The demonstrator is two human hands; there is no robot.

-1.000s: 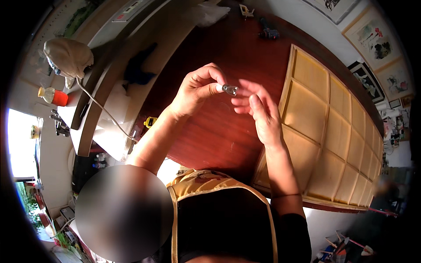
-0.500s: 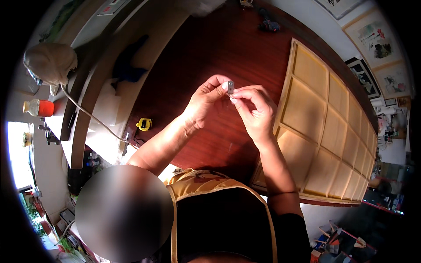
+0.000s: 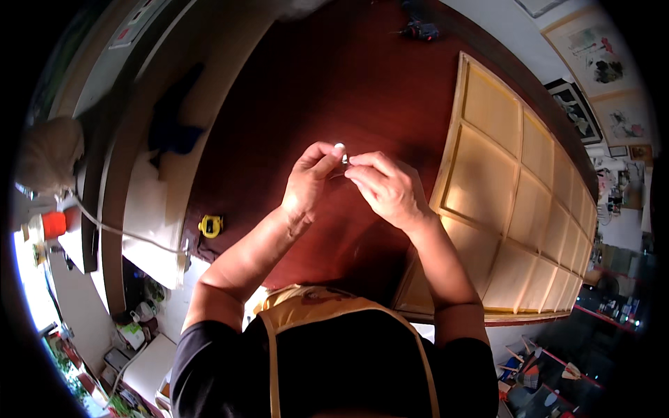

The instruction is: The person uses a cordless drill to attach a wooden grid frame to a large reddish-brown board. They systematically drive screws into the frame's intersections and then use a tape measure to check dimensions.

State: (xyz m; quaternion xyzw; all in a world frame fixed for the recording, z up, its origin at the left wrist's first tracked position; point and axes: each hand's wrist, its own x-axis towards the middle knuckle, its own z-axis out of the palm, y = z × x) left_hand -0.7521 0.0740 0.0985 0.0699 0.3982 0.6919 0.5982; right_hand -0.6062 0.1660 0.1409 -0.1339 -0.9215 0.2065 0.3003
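Above the dark red-brown tabletop (image 3: 327,83), my left hand (image 3: 305,187) pinches a small silvery metal plate (image 3: 345,159) between thumb and forefinger. My right hand (image 3: 394,191) comes in from the other side, its thumb and fingertips closed on the plate's edge. A fine, light line, perhaps thin wire, shows just below the fingertips. Most of the plate is hidden by the fingers. To the right of my right hand lies a large pale wooden lattice frame (image 3: 512,167) with a thin panel behind its bars.
A yellow tape measure (image 3: 210,226) sits at the table's left edge. A dark power drill (image 3: 420,30) lies at the far end. On the left, a pale cable (image 3: 125,233) crosses a shelf near a jar of red liquid (image 3: 54,225). Framed pictures (image 3: 596,63) stand at the right wall.
Both hands have shifted slightly left and nearer to me with the metal plate. The plate has turned, so its holed face no longer shows. My view has swung a little.
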